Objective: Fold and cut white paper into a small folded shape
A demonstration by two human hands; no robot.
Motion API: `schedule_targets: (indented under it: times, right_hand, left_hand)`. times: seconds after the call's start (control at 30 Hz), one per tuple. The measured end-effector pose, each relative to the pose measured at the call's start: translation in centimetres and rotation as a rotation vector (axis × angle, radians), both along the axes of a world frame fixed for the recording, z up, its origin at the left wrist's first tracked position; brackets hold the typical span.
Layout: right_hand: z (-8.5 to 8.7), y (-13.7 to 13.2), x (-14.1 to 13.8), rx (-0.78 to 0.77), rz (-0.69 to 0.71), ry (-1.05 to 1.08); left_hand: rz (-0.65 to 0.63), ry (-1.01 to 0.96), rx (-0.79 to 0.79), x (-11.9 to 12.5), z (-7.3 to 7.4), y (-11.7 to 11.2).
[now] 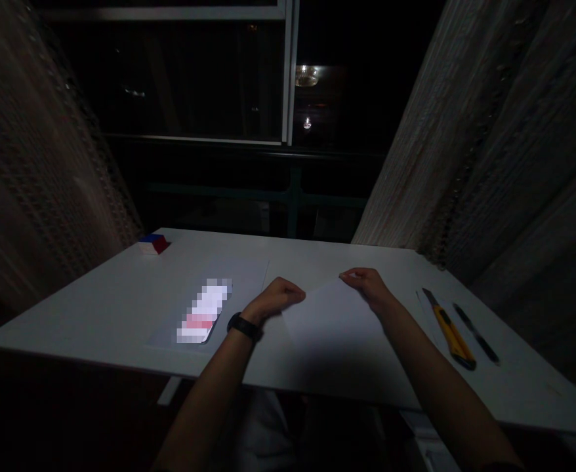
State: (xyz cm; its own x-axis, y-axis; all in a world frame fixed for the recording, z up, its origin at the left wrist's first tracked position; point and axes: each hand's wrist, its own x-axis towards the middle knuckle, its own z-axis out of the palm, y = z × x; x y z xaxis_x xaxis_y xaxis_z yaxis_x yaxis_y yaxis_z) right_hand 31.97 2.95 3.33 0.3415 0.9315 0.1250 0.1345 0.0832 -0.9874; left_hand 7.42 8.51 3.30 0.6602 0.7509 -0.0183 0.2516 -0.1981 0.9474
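Observation:
A white sheet of paper (332, 318) is held over the near middle of the table, its lower part in shadow. My left hand (278, 296), with a dark watch (244, 326) on the wrist, pinches the sheet's left corner. At its far right corner, my right hand (367, 283) pinches the paper between thumb and fingers. Left of my left hand lies a phone (204, 313) with a lit, blurred screen, resting on another pale sheet (163, 337).
On the white table (101, 308), a yellow utility knife (449, 330) and a dark pen (475, 333) lie at the right. A colored cube (153, 244) sits at the far left corner. Curtains (411, 131) flank a dark window (170, 78) behind the table.

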Motion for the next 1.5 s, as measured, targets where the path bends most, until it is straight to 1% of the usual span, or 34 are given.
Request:
schedule_targets:
  times: [0.1, 0.2, 0.3, 0.37, 0.5, 0.57, 0.6, 0.67, 0.77, 0.83, 0.93, 1.0, 1.07, 1.13, 1.23, 1.3, 1.43, 1.5]
  right_hand:
    - [-0.2, 0.0, 1.5, -0.013, -0.001, 0.047]
    - [-0.5, 0.1, 2.8, -0.029, -0.024, 0.106]
    - [-0.7, 0.1, 3.6, -0.033, -0.066, 0.156]
    - [-0.8, 0.1, 3.8, -0.044, -0.086, 0.178]
    - [-0.8, 0.1, 3.3, -0.076, -0.102, 0.189]
    - [-0.8, 0.2, 2.8, -0.089, -0.086, 0.203]
    - [-0.9, 0.2, 2.4, -0.095, -0.073, 0.211]
    - [-0.9, 0.2, 1.4, -0.110, -0.040, 0.215]
    - [-1.1, 0.3, -0.3, -0.144, -0.004, 0.165]
    - [-1.1, 0.4, -1.5, -0.131, 0.006, 0.141]
    - [-1.2, 0.3, -2.6, -0.100, 0.035, 0.126]
    - [-1.1, 0.2, -2.7, -0.108, 0.058, 0.103]
    - [-0.8, -0.1, -2.3, -0.137, 0.123, 0.058]
    - [-0.4, -0.4, -1.7, -0.176, 0.226, 0.002]
    - [0.1, -0.8, -1.2, -0.195, 0.364, -0.128]
    - [0.2, -1.0, -1.4, -0.175, 0.426, -0.264]
    - [0.2, -1.2, -2.9, -0.123, 0.471, -0.615]
    - [0.3, -1.3, -3.7, -0.084, 0.474, -0.753]
  left_hand:
    - [-0.023, -0.030, 0.000, -0.2, 0.1, 0.2]
    - [0.019, -0.039, -0.012, -0.3, 0.1, 0.5]
    - [0.075, -0.058, -0.006, -0.3, -0.5, 1.2]
    - [0.147, -0.074, 0.019, -0.3, -1.0, 1.9]
    - [0.413, -0.052, 0.122, -0.3, -1.8, 3.2]
    - [0.462, -0.049, 0.201, -0.3, -1.8, 3.2]
    - [0.449, -0.043, 0.242, -0.3, -1.8, 3.1]
    - [0.375, -0.006, 0.318, -0.1, -1.5, 2.5]
    - [0.267, 0.097, 0.445, 0.2, -1.2, 1.2]
    - [0.205, 0.158, 0.499, 0.3, -1.2, 0.6]
    - [0.090, 0.207, 0.501, 0.3, -1.3, 0.4]
    - [0.040, 0.227, 0.486, 0.3, -1.5, 0.6]
    - [0.014, 0.241, 0.486, 0.2, -1.5, 0.8]
    - [-0.012, 0.250, 0.507, 0.2, -1.6, 0.9]
    - [-0.075, 0.253, 0.596, 0.4, -1.6, 0.5]
    - [-0.096, 0.254, 0.682, 0.6, -1.6, 0.0]
    - [-0.105, 0.275, 0.832, 1.0, -1.5, -0.8]
    - [-0.097, 0.293, 0.885, 1.1, -1.4, -1.1]
